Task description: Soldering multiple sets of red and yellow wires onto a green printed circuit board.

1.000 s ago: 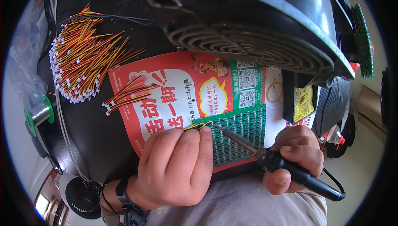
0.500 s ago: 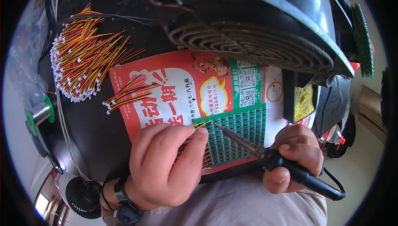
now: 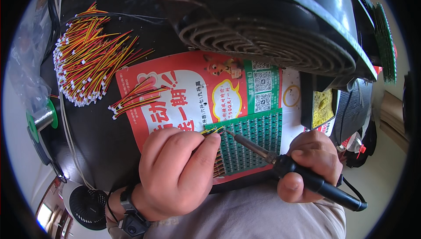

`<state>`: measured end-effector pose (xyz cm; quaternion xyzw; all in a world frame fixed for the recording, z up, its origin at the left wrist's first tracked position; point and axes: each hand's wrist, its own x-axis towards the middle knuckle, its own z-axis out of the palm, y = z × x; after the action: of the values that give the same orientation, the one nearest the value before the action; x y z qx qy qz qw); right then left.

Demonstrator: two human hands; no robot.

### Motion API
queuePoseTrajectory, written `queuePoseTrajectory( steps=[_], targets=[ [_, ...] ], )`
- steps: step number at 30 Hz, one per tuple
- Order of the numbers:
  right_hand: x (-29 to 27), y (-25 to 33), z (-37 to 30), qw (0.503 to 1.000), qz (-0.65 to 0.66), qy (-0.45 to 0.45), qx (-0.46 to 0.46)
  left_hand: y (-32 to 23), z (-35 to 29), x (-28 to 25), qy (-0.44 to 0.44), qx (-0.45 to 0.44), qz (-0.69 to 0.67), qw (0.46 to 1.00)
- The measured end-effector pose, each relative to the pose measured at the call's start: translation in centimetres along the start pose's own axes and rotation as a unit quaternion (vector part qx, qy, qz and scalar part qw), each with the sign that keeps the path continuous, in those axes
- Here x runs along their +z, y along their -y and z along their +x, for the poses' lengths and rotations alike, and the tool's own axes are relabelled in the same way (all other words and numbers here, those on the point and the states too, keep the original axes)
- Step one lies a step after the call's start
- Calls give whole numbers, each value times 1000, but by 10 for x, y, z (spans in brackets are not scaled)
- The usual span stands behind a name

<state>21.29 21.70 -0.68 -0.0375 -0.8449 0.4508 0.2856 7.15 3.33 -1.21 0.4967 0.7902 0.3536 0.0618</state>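
Observation:
My right hand [image 3: 311,166] is wrapped round the black handle of a soldering iron [image 3: 254,147]. The iron's tip points up and left, at the upper left part of a green circuit board [image 3: 254,140] with rows of small parts. Thumb and fingers of my left hand [image 3: 177,171] are pinched on a thin yellow-and-red wire lead [image 3: 210,131] at the board's left edge, close to the tip. Below those fingers, more leads [image 3: 218,166] lie along that edge, partly covered by the hand. Whether the tip touches the wire end is too small to tell.
A red and white printed sheet [image 3: 175,76] lies under the board, with a few loose leads [image 3: 140,98] on it. A big pile of leads [image 3: 83,63] sits far left. Solder spool [image 3: 46,116] at left, black fan housing [image 3: 267,41] overhead, yellow sponge [image 3: 323,107] at right.
The iron's tip has shifted very slightly left toward the pinched wire. The left fingers have barely moved, and both hands keep their hold.

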Motion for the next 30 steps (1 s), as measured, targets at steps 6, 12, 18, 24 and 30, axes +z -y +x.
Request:
queuePoseTrajectory(
  steps=[6, 12, 18, 24, 30],
  targets=[
    [-1, 1, 4, 1000, -2, 12, 3, 2, 1, -2, 10, 8, -3, 1000],
    [0, 1, 2, 1000, -5, 5, 4, 4, 0, -2, 16, 20, 3, 1000],
    [-1, 1, 3, 1000, -2, 11, 9, 3, 0, -3, 20, 15, 0, 1000],
    [-2, 1, 3, 1000, 9, 20, 11, 3, 0, -2, 18, 12, 1, 1000],
    [-1, 1, 4, 1000, 8, 17, 5, 2, 0, -3, 23, 10, 2, 1000]
  ],
)
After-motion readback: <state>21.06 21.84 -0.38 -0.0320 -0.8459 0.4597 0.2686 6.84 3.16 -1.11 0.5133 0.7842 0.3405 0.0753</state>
